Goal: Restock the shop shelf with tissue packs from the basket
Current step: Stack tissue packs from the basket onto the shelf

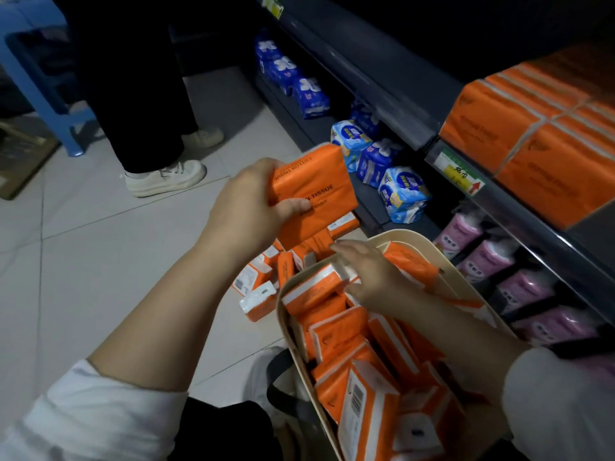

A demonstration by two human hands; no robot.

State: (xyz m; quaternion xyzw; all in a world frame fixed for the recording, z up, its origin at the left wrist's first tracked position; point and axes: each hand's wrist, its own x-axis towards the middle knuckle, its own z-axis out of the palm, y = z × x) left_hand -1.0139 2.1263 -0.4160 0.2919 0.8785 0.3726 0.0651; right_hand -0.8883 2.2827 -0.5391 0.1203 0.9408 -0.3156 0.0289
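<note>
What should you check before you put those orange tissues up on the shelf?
1. Left hand grips the held packs firmly: ok.
2. Right hand has a pack from the basket: cannot tell, fingers only rest on one.
3. Orange stack on the shelf has room beside it: cannot tell.
4. Loose packs on the floor picked up: not ok.
5. Bystander's shoes clear of the shelf: ok.

The basket (392, 236) at the lower right is packed full of orange packs (336, 331), with little room between them. The shelf (585, 227) at the right has bare space just below its orange stacks (519, 141). More packs on the floor (256, 284) crowd the middle. The floor (100, 247) at the left is open.
</note>
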